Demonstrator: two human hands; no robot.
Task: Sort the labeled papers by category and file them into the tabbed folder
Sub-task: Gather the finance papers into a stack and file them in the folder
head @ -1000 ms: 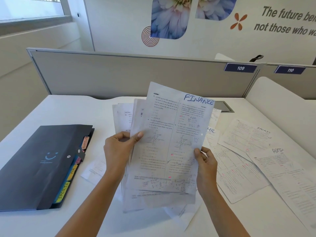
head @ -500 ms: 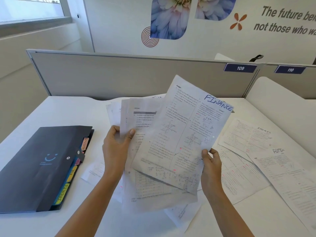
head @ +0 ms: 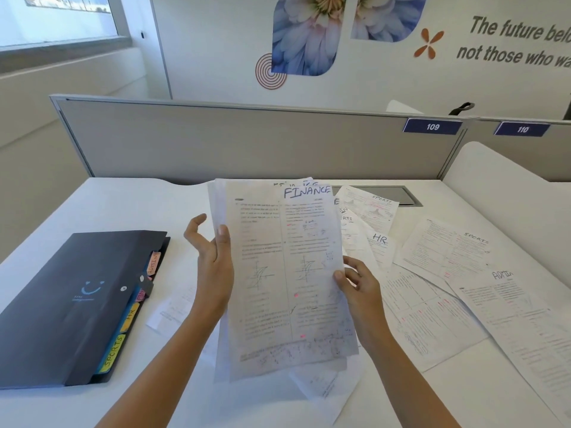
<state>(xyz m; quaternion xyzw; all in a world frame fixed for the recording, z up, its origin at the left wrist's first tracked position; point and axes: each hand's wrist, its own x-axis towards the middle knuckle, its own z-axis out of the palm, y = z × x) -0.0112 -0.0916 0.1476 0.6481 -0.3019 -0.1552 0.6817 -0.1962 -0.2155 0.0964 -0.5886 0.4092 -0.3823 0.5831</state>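
Left hand [head: 213, 264] grips the left edge of a stack of white printed sheets [head: 278, 273] — thumb flat on the front, the other fingers loosely curled off to the side. Right hand [head: 360, 291] pinches the stack's right edge, thumb in front, fingers behind. I see the stack held upright above the white desk [head: 123, 205], top page marked FINANCE in blue ink. To its left a dark navy tabbed folder [head: 77, 298] lies closed on the desk, coloured tabs [head: 114, 353] reading SPORTS, HR and ADMIN along its right edge. To the right, loose printed sheets [head: 448, 251] overlap on the desk — labels SPORTS, HR, ADMIN. Grey partition panel [head: 247, 143] stands behind.
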